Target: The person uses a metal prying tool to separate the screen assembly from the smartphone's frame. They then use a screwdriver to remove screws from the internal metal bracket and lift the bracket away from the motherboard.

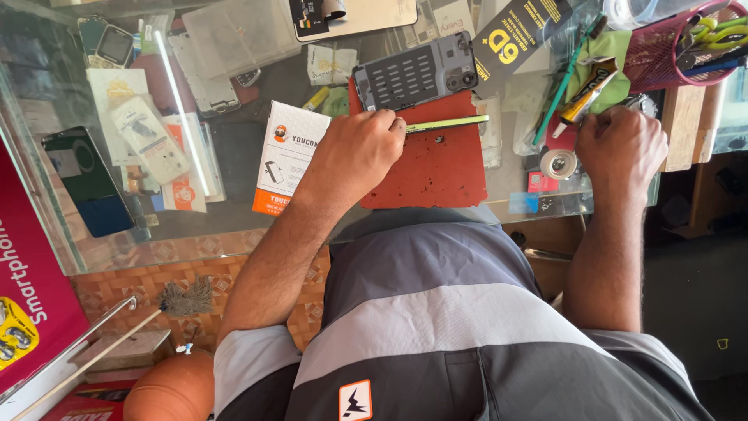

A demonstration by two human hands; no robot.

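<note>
Left hand [360, 148] fisted at red mat's [436, 175] edge; right hand [621, 143] fisted beside tape roll [558, 163].

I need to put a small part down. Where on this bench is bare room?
The red mat is bare below the slim green-edged tool, right of the left hand. It is crowded around the right hand: tape roll, glue tube, pink basket.

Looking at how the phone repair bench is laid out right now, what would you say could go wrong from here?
1. The left hand grips a thin green tool beside the opened phone; a slip might scratch it.
2. Tiny dark bits lie loose on the red mat and could roll off its edge.
3. The right hand rests by a tape roll and glue tube near the table edge; a nudge may drop them.
</note>
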